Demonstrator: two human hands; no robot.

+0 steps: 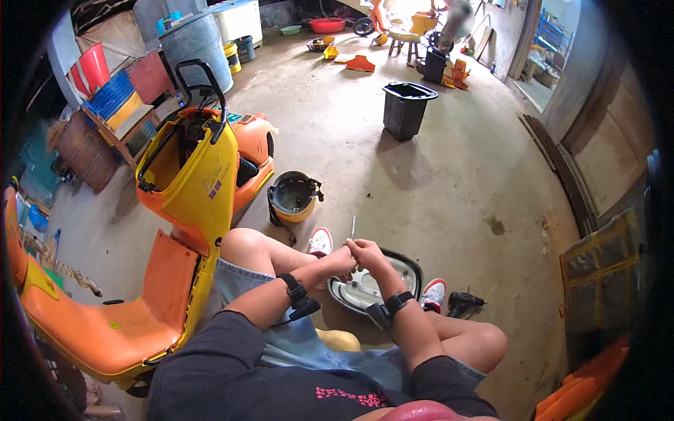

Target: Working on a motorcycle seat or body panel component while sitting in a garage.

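Observation:
My left hand (pixel 342 262) and my right hand (pixel 367 254) meet in front of me, both with fingers closed. A thin, pale metal rod (pixel 352 226) points up from between them, its lower end hidden by the fingers of my right hand. What my left fingers grip is too small to make out. Below the hands, between my feet, lies an oval scooter seat (pixel 386 281), its whitish underside up and its rim black. On the floor by my right shoe rests a black power drill (pixel 465 304).
An orange and yellow scooter (pixel 189 182) stands at my left. Ahead are an upturned yellow helmet (pixel 293 196) and a black plastic bin (pixel 406 111). Orange panels (pixel 359 64) lie farther off, near another person (pixel 449 31). Long dark strips (pixel 558 168) line the right wall.

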